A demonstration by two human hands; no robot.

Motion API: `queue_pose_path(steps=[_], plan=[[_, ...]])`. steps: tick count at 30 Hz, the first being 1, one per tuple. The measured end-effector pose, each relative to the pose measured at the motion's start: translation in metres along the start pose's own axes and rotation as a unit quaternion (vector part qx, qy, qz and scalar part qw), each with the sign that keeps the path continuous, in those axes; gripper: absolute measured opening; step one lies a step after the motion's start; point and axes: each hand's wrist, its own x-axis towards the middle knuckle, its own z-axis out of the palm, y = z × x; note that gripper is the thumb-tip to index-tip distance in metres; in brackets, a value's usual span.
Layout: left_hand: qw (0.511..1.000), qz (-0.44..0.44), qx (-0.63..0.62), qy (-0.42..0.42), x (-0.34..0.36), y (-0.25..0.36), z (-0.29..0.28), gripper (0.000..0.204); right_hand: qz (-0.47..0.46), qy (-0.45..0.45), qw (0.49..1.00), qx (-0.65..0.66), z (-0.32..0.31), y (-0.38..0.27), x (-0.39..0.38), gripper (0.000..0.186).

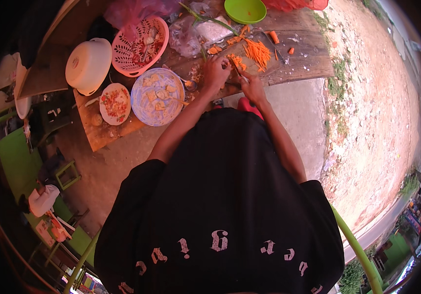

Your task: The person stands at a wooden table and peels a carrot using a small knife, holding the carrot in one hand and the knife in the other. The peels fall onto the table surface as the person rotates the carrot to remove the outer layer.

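In my right hand (253,88) is a knife (236,67), its blade pointing away from me over the chopped carrot (237,61). My left hand (216,70) rests just left of the blade with its fingers curled together; whatever they may hold is hidden. Beyond the knife lies a heap of thin carrot strips (257,55). Flat carrot slices (215,50) sit past my left fingers. A thick carrot chunk (273,36) and a small carrot end (291,50) lie farther right on the wooden table (308,62).
Left of my hands stand a blue-white plate (146,115) of pale chunks with a spoon, a white bowl (103,116) of chopped red pieces, a pink colander (116,51) and an upturned cream basin (89,66). A green bowl (245,11) and clear plastic bag (186,36) lie at the back.
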Motion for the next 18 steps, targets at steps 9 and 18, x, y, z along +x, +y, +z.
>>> queue_pose_path(steps=[9, 18], plan=[[1.000, 0.003, 0.009, 0.002, 0.009, -0.005, 0.011, 0.018, -0.010, -0.003, 1.000, 0.022, 0.004, 0.013, -0.002, 0.036], [0.999, -0.019, -0.030, -0.014, 0.000, -0.003, 0.014, 0.014, -0.008, 0.000, 0.999, 0.034, -0.001, 0.013, 0.002, 0.034]])
